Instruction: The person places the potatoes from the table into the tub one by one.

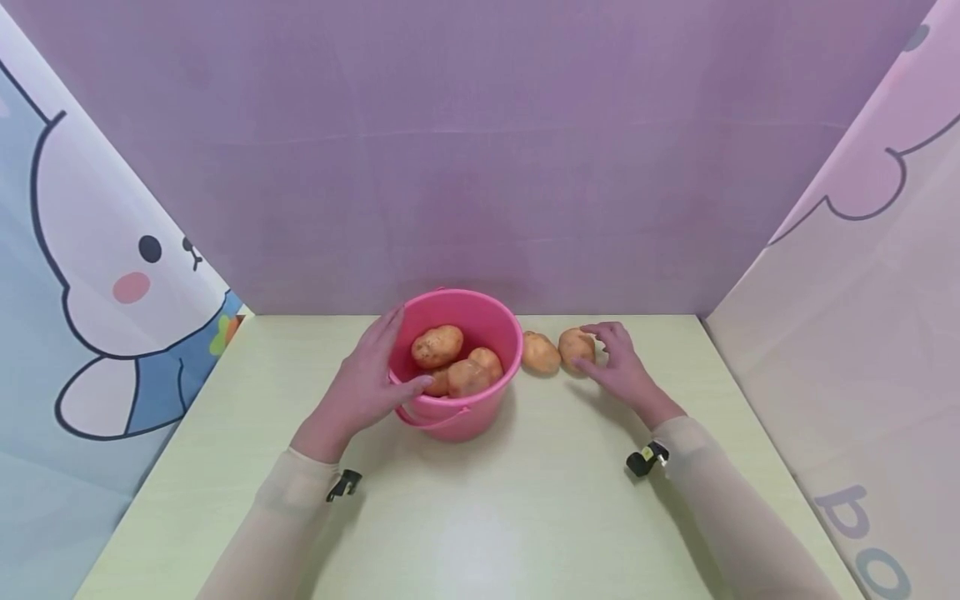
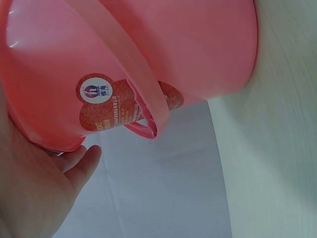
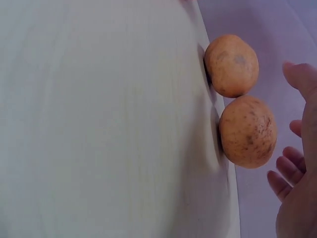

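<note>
A pink bucket (image 1: 480,417) with several potatoes (image 1: 438,346) in it stands upright on the table. At its left side my left hand (image 1: 367,379) holds the rim, the thumb lying over the front edge. The left wrist view shows the bucket's wall (image 2: 208,44), its handle hanging down, and the left hand (image 2: 34,183) at the rim. Right of the bucket lie two potatoes, a nearer-to-bucket one (image 1: 540,353) and an outer one (image 1: 577,350). My right hand (image 1: 618,367) is spread around the outer potato (image 3: 247,132); in the right wrist view a gap shows between its fingers and that potato.
The pale tabletop (image 1: 480,533) ends at a purple cloth backdrop (image 1: 480,167) just behind the bucket and potatoes. Printed cloth walls rise at the left (image 1: 112,358) and right (image 1: 862,333). Small black devices (image 1: 647,458) sit at both sleeve cuffs.
</note>
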A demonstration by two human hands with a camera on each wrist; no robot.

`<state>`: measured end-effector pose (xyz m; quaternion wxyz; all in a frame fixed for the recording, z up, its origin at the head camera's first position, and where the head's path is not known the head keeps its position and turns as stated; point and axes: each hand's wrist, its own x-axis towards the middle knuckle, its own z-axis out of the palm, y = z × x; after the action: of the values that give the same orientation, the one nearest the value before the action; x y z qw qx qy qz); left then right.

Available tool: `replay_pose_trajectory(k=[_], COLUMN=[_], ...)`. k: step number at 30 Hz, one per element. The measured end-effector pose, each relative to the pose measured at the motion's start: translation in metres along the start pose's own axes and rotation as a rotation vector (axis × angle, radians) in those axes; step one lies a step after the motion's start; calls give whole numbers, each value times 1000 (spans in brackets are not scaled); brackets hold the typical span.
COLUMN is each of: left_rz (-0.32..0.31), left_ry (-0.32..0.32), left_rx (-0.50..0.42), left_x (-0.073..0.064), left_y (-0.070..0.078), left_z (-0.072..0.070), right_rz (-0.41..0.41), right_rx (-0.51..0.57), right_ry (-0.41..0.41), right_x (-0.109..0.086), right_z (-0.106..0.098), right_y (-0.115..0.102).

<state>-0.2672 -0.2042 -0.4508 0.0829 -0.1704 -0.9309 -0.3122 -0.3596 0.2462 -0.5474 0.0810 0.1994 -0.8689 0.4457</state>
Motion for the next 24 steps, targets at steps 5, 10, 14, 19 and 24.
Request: replay_pose_trajectory(k=[5, 10, 14, 19, 24], left_rz=[-2, -2, 3, 5, 6], left_ry=[-1, 1, 5, 6, 5], left_rx=[-4, -8, -14, -22, -20], left_x=[0, 0, -1, -1, 0], left_y=[0, 1, 0, 0, 1], left_z=[0, 0, 0, 0, 0], right_rz=[61, 103, 144, 169, 151], right_rx=[-23, -20, -14, -15, 1], right_ry=[-37, -79, -111, -155, -173], right_x=[3, 8, 12, 15, 17], right_z=[1, 3, 3, 4, 6], right_y=[6, 13, 18, 22, 22])
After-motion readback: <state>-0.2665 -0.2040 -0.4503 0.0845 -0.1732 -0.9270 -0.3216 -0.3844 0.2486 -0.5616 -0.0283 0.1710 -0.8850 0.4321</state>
